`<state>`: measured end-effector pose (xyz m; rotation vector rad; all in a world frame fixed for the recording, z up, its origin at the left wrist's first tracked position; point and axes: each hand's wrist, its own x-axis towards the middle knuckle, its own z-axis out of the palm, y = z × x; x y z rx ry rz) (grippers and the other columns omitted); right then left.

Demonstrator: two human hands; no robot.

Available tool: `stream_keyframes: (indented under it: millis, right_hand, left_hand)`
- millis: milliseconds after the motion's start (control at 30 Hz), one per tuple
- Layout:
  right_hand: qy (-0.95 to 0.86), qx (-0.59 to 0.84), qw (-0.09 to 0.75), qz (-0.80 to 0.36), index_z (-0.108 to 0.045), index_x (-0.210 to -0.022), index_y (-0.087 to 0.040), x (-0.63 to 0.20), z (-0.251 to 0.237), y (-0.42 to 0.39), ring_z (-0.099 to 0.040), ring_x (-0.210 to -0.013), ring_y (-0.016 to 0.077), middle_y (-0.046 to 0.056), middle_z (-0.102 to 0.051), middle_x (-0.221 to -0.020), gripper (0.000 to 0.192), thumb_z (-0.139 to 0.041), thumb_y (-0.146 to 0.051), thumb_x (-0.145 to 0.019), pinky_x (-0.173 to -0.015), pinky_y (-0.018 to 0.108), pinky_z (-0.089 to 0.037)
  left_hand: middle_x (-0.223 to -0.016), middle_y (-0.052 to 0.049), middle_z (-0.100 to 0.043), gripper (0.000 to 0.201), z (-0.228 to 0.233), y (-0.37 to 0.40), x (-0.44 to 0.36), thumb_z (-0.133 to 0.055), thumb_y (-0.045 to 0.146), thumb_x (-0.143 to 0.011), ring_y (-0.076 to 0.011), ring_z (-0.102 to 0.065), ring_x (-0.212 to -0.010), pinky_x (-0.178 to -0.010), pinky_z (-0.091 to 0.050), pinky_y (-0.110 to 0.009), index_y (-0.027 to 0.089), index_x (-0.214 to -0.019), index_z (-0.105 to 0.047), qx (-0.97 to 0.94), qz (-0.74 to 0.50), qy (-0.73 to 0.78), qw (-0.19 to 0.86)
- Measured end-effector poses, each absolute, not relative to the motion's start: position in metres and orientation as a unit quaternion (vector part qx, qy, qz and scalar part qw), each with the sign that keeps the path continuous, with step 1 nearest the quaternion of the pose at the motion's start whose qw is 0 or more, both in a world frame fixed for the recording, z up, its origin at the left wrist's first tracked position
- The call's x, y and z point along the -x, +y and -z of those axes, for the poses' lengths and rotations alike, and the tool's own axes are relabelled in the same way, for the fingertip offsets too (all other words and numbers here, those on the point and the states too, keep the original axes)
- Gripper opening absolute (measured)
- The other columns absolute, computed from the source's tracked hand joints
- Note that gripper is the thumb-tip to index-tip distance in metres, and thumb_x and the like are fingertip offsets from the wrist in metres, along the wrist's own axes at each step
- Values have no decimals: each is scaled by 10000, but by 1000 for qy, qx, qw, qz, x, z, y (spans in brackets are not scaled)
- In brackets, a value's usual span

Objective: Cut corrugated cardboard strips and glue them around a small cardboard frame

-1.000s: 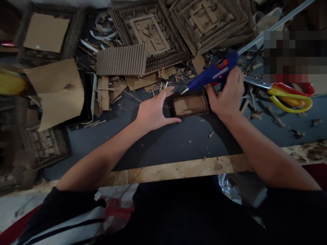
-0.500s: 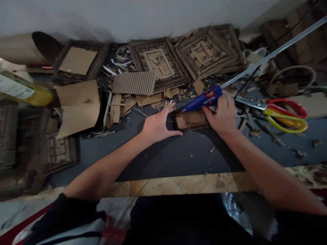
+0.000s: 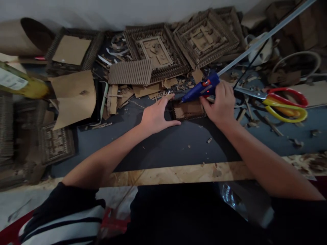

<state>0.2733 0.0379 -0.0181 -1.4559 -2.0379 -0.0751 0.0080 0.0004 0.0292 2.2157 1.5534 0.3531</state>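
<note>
My right hand (image 3: 221, 103) is wrapped around a blue hot glue gun (image 3: 200, 89) with a long pale glue stick (image 3: 265, 38) sticking out of its back. The gun's nozzle points down left, at the upper left corner of a small rectangular cardboard tray (image 3: 189, 110) with ridged edges. A small red light shows on the gun. At the tray's left end rests my left hand (image 3: 155, 115), thumb and fingers spread apart; whether its fingertips touch the tray is hard to tell.
Red-and-yellow-handled scissors (image 3: 286, 103) lie right. Behind are layered corrugated cardboard frames (image 3: 176, 68), a ridged cardboard piece (image 3: 130, 72) and scraps. A cardboard sheet (image 3: 74, 95), a yellow bottle (image 3: 22, 83) and more cardboard pieces (image 3: 57, 143) sit left. The table's wooden edge (image 3: 176, 174) runs in front.
The whole scene sits slightly higher in view, as the camera has tilted. Glue gun, tray and both hands keep nearly the same places relative to one another.
</note>
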Motion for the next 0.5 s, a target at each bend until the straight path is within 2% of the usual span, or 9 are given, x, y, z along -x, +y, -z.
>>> stream_keyframes:
  millis: [100, 333, 500]
  right_hand:
    - [-772, 541, 329, 51, -528, -1356, -204, -277, 21, 40, -599, -1223, 384, 193, -643, -1286, 504, -517, -523, -966, -1106, 657, -429]
    - [-758, 555, 341, 29, -540, -1311, -243, -284, 16, 42, -580, -1231, 400, 171, -625, -1249, 484, -571, -541, -930, -1051, 641, -455]
    - [-754, 565, 333, 11, -518, -1293, -245, -283, 11, 41, -550, -1249, 399, 175, -609, -1283, 503, -590, -573, -919, -1063, 645, -431]
  left_hand:
    - [-1541, -132, -579, 972, -27, 4, -6, -888, 554, -730, -349, -612, -1363, -1014, -584, -422, 204, -1528, -457, -794, -128, 553, 216]
    - [-1517, -121, -604, 925, -22, 7, -1, -869, 563, -742, -344, -650, -1308, -979, -593, -404, 213, -1509, -489, -798, -143, 543, 220]
    - [-1551, -102, -574, 953, -23, 7, -4, -857, 582, -743, -345, -602, -1371, -1004, -587, -409, 214, -1530, -465, -798, -130, 549, 209]
